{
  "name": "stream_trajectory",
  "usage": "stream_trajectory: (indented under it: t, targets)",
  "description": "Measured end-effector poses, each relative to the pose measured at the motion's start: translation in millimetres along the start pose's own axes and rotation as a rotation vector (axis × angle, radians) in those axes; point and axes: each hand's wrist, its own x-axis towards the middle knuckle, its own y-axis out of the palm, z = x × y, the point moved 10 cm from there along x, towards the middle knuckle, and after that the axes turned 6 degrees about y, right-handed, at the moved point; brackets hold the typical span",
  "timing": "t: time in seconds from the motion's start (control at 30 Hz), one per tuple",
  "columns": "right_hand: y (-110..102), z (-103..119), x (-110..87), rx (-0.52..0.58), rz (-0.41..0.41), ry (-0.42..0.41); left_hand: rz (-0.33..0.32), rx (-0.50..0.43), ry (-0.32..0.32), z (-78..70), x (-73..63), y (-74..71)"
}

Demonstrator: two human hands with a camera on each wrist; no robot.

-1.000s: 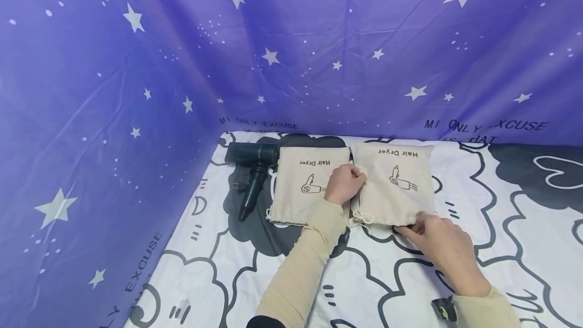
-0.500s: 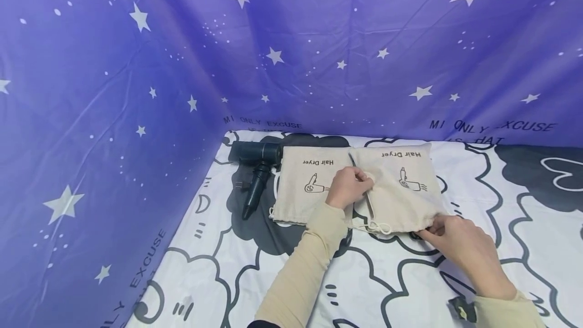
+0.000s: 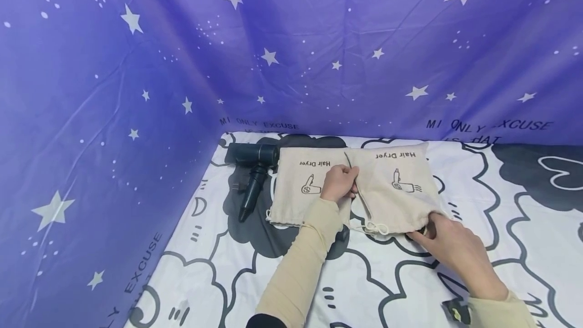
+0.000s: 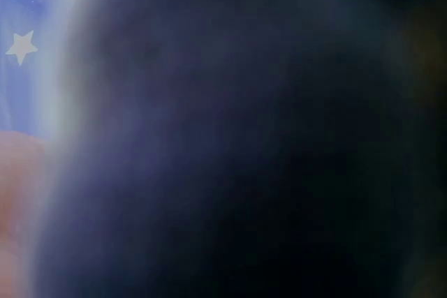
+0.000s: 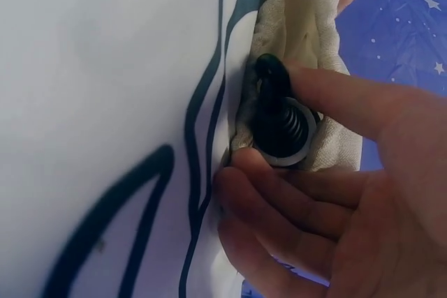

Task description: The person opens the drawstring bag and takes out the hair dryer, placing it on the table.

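Two beige drawstring bags printed "Hair Dryer" lie side by side on the cloth. My left hand [image 3: 338, 182] reaches over the left bag [image 3: 291, 201] and pinches the near side edge of the right bag [image 3: 396, 201]. At that bag's mouth, my right hand [image 3: 460, 247] curls round the end of a hair dryer. In the right wrist view, the hair dryer [image 5: 279, 130] shows as a black ribbed cord end with a pale ring inside the bag's opening, thumb against it, fingers below. The rest of it is hidden. The left wrist view is mostly dark blur.
Another black hair dryer [image 3: 252, 156] lies left of the bags, its handle pointing towards me. A small dark and yellow item [image 3: 457, 312] sits beside the right sleeve. Purple starry curtains [image 3: 319, 39] rise at the back and left of the patterned cloth [image 3: 364, 292].
The left hand has shifted from the right bag's printed face back to its side edge. The bag's mouth has swung towards the right, and the right hand has moved right with it.
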Motion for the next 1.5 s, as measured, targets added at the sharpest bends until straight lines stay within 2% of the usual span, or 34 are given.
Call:
stream_trajectory:
  t: [0.23, 0.5, 0.7, 0.9, 1.07, 1.27, 1.5]
  targets:
    - [1.3, -1.0, 0.6, -0.002, -0.011, -0.016, -0.081, -0.143, -0.034, 10.1, 3.7, -3.8]
    - [3.4, -5.1, -2.1, -0.035, -0.013, -0.030, -0.103, -0.229, -0.090, 23.3, 2.8, -3.5]
    - [1.3, -7.2, -9.2, -0.028, -0.062, -0.069, -0.105, -0.240, -0.074, 23.5, 0.0, -7.4]
    - [-1.4, -10.7, -13.6, -0.023, -0.086, -0.083, -0.154, -0.245, -0.038, 21.7, 1.4, -13.2]
    - [-4.2, -18.0, -14.2, -0.013, -0.074, -0.079, -0.177, -0.251, -0.013, 21.2, 7.3, -14.2]
    - [-5.5, -31.5, -13.1, -0.030, -0.047, -0.068, -0.206, -0.211, 0.041, 17.9, 10.5, -21.6]
    - [-10.3, -47.5, -15.4, -0.045, -0.012, -0.035, -0.199, -0.187, 0.043, 12.0, 10.3, -25.7]
